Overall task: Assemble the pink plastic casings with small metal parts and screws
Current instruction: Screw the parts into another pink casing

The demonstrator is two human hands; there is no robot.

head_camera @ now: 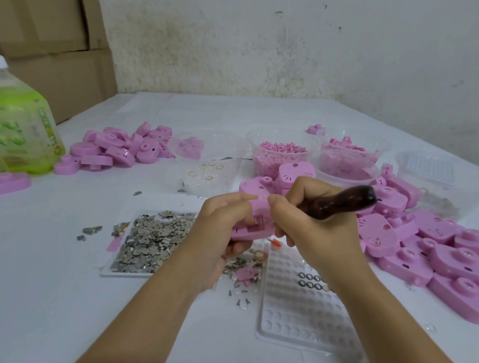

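we are mid-fastening, by our reading: at centre frame our left hand [223, 229] is wrapped around one pink casing [248, 225], held above the table, while our right hand [307, 218] is closed on a dark-handled screwdriver [341, 202] whose tip is hidden behind the fingers. the tray of metal parts [148, 242] lies left of centre, the heap of casings [441, 246] at right. next we likely need to keep the casing steady and the driver square to the screw, though the screw itself is out of sight.

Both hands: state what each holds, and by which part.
Left hand grips a pink casing by its left end. Right hand grips a screwdriver by its dark wooden handle.
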